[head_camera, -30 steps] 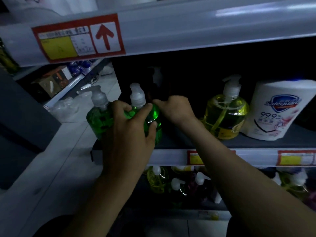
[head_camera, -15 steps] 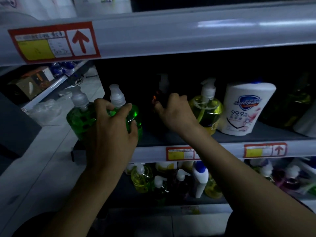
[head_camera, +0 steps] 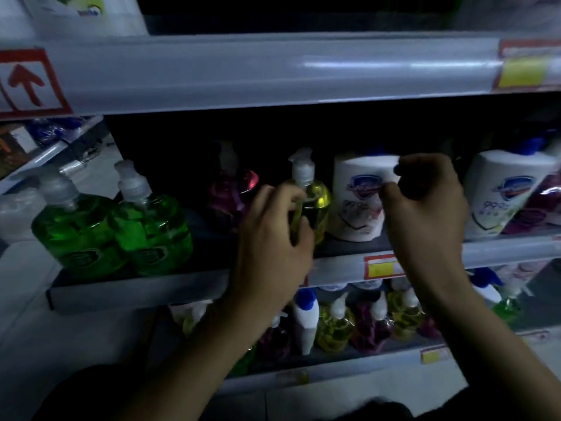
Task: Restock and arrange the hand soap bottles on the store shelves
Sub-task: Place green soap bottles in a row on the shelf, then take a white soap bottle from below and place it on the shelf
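On the middle shelf, my left hand curls its fingers round the left side of a yellow pump soap bottle. A white soap bottle with a blue shield logo stands just right of it. My right hand is at that bottle's right edge, thumb on its front and fingers hooked over its top corner; a dark gap shows inside the hand. Two green pump bottles stand side by side at the shelf's left end. Behind them in the shadow is a purple bottle.
Another white logo bottle leans at the right. The shelf below holds several yellow, purple and white bottles. The upper shelf rail hangs low overhead, with a red arrow tag. Floor tiles lie to the left.
Both hands have shifted right. My left hand let go of the green bottles and is now on the yellow one; my right hand left the dark purple bottle for the white one.
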